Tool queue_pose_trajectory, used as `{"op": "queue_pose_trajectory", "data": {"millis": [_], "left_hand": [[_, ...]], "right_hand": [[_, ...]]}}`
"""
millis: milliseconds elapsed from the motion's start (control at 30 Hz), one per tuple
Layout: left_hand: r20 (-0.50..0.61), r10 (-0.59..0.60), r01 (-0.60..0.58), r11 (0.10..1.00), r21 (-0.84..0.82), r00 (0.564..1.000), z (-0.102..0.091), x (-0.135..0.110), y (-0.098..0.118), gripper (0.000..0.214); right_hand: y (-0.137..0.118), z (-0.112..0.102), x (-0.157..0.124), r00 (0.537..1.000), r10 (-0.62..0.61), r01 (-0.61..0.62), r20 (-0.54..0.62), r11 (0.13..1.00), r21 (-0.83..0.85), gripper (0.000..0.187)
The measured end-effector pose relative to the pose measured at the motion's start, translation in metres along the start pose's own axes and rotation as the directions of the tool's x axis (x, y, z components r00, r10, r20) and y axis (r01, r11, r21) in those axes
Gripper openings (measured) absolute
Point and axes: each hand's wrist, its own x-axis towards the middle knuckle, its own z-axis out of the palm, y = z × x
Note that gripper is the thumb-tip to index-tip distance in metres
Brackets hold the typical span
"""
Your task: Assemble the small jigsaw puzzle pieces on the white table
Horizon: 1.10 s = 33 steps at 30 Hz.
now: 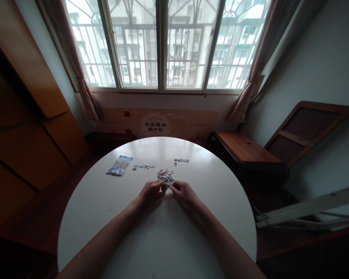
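Head view down over table

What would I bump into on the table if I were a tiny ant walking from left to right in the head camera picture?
Colourful picture sheet → left row of puzzle pieces → pile of puzzle pieces → right row of puzzle pieces.

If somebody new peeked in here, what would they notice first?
Probably the bright window, across the top middle. Next, the white round table below it, where the left hand and right hand are close together at the near edge of a heap of puzzle pieces.
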Motion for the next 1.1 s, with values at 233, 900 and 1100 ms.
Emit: {"op": "queue_pose_trajectory", "data": {"millis": [233, 900, 1100], "left_hand": [[-0.022, -0.05, 0.05, 0.999, -0.006, 0.999, -0.001, 0.0, 0.0, 0.009], [-0.059, -0.267, 0.263, 0.962, -0.072, 0.962, 0.001, 0.003, -0.004, 0.023], [-0.048, -0.232, 0.227, 0.969, -0.102, 0.971, 0.001, 0.003, -0.002, 0.023]], "right_hand": [[0.006, 0.006, 0.002, 1.0, -0.014, 0.015, -0.028, 0.999, 0.029, 0.019], [0.008, 0.005, 0.004, 0.996, -0.027, 0.032, -0.085, 0.998, 0.063, 0.023], [0.007, 0.004, 0.003, 0.997, -0.022, 0.028, -0.08, 0.997, 0.077, 0.022]]}}
